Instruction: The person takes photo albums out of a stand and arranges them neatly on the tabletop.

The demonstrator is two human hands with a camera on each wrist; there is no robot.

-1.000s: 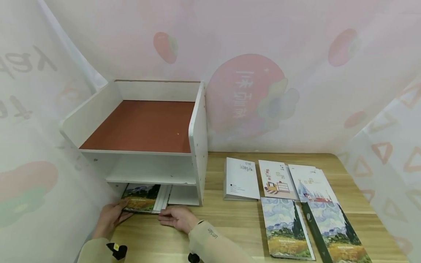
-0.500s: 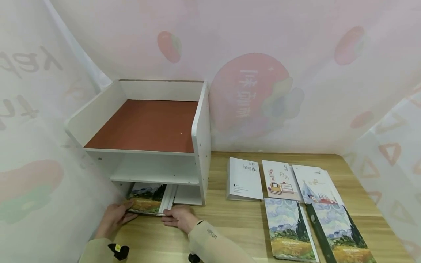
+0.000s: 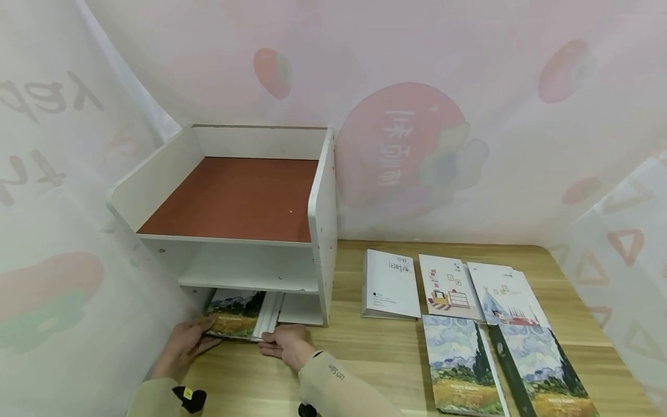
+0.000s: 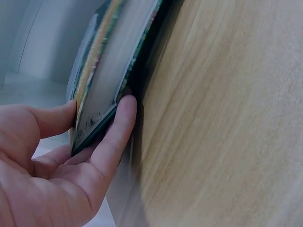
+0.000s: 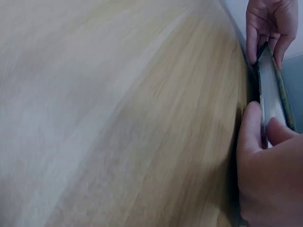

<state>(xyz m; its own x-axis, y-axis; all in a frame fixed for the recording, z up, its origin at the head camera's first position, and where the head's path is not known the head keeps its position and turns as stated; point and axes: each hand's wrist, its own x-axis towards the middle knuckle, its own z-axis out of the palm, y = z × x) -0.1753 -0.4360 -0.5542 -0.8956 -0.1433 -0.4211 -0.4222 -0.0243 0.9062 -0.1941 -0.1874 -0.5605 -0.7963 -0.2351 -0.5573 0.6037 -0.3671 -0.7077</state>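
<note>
A photo album [image 3: 235, 317] with a painted landscape cover lies partly inside the bottom compartment of a white shelf unit [image 3: 324, 231], its front end sticking out. My left hand [image 3: 183, 346] grips the front left corner; in the left wrist view, the thumb is on the cover and the fingers [image 4: 124, 113] reach underneath the album [image 4: 111, 71]. At the front right corner, my right hand [image 3: 288, 344] pinches the album between thumb and fingers, as the right wrist view shows with the page edges [image 5: 271, 94] between them. The album's back part is hidden under the middle shelf board.
On the wooden table [image 3: 365, 359] to the right lie a white book [image 3: 392, 285], illustrated white booklets [image 3: 450, 286] and two more landscape albums [image 3: 465, 365]. The shelf's upper board [image 3: 247, 288] overhangs the album. A printed curtain [image 3: 57, 324] hangs close on the left.
The whole head view has shifted slightly, so everything appears a little farther right. Both hands keep their hold on the album, which has barely moved relative to the shelf.
</note>
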